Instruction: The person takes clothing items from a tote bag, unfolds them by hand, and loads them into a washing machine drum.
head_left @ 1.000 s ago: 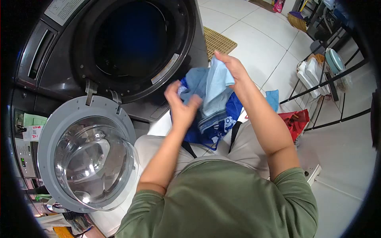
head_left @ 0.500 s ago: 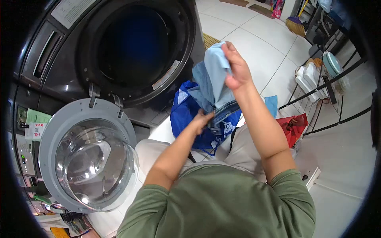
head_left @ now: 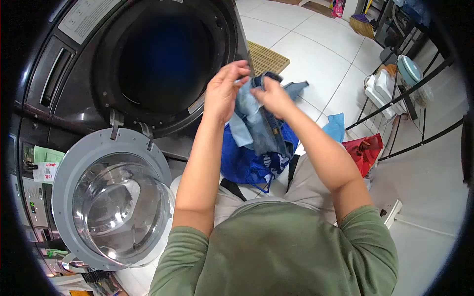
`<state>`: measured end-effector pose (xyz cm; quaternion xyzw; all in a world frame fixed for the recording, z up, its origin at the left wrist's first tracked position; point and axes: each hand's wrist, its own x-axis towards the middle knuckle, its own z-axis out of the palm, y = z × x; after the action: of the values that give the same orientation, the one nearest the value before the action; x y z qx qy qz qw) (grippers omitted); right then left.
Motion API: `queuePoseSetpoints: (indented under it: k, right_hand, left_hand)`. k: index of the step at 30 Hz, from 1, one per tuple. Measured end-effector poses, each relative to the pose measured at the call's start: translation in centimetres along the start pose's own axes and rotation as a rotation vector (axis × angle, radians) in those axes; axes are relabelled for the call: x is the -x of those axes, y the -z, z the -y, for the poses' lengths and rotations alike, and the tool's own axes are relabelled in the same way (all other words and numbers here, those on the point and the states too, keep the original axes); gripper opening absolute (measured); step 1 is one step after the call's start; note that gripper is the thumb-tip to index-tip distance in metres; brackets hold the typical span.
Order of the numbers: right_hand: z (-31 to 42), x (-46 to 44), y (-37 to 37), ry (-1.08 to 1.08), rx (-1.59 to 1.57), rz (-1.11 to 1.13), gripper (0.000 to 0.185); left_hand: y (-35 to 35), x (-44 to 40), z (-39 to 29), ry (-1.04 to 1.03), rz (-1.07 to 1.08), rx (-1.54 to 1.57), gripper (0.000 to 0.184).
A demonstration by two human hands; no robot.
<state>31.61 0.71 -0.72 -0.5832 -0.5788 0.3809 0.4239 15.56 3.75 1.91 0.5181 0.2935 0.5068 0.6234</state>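
Observation:
My right hand (head_left: 272,98) is closed on a pair of blue jeans (head_left: 269,130), held up over the blue bag (head_left: 234,165). The jeans hang bunched, with the dark waistband near my fingers and part of them blurred. Just left of the jeans, my left hand (head_left: 224,91) is raised with its fingers stretched out and apart, in front of the washer's opening. A light blue cloth (head_left: 241,132) hangs below it beside the jeans, over the bag. The bag lies on the floor between my legs, its contents mostly hidden.
A dark front-loading washer (head_left: 74,116) stands at left, its round glass door (head_left: 111,197) swung open towards me. At right are a red bag (head_left: 363,153), a light blue cloth (head_left: 335,127) and a black wire rack (head_left: 395,111). A yellow mat (head_left: 269,59) lies beyond the bag.
My left hand has come up from the bag, off the garments. My right hand has dropped lower and left, from the light blue cloth to the jeans, which are now lifted higher.

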Motion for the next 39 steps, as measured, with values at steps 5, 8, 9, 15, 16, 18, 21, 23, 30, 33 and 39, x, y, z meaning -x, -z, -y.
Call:
queuePoseSetpoints:
  k: [5,8,9,15,16,18,21,23,30,33,39]
  right_hand:
    - [-0.9,-1.5,0.6,0.091,-0.778,0.3,0.014]
    - [-0.9,-2.1,2.1,0.073,-0.81,0.111,0.015]
    - [-1.6,-2.9,3.7,0.123,-0.776,0.022,0.016]
    - [-5.4,-4.5,5.5,0.11,-0.463,-0.139,0.022]
    - [-4.2,-3.3,4.6,0.142,-0.426,-0.066,0.049]
    - [-1.3,-0.2,4.5,0.06,0.317,0.353,0.111]
    - [-2.8,0.4,0.8,-0.058,0.291,0.782,0.075]
    - [-3.1,-1.5,0.3,-0.031,0.188,0.626,0.036]
    - [14.4,-3.5,0.8,0.455,-0.272,0.268,0.032]
    - [18.9,-3.0,-2.2,0.099,-0.474,0.231,0.019]
    - [17.5,-1.8,-5.6,0.101,-0.652,0.25,0.027]
  left_hand:
    - [1.8,5.8,10.5,-0.027,-0.196,-0.582,0.069]
    - [2.9,5.9,9.2,0.299,-0.267,-0.361,0.033]
    - [4.2,5.2,8.3,0.234,-0.271,-0.285,0.022]
    - [5.1,3.2,1.5,0.118,-0.323,-0.142,0.016]
    - [4.5,3.0,0.5,0.139,-0.387,-0.065,0.018]
    - [3.9,2.7,-1.2,0.018,-0.43,-0.029,0.021]
    - [2.6,3.8,-6.6,-0.126,-0.466,0.026,0.021]
    - [3.9,3.7,-9.2,-0.301,-0.573,0.139,0.025]
    - [10.3,6.3,-2.8,-0.374,-0.298,-0.347,0.087]
    - [4.0,8.6,-3.6,-0.577,-0.528,-0.401,0.106]
    - [6.5,9.7,-6.6,-0.159,-0.514,-0.387,0.04]
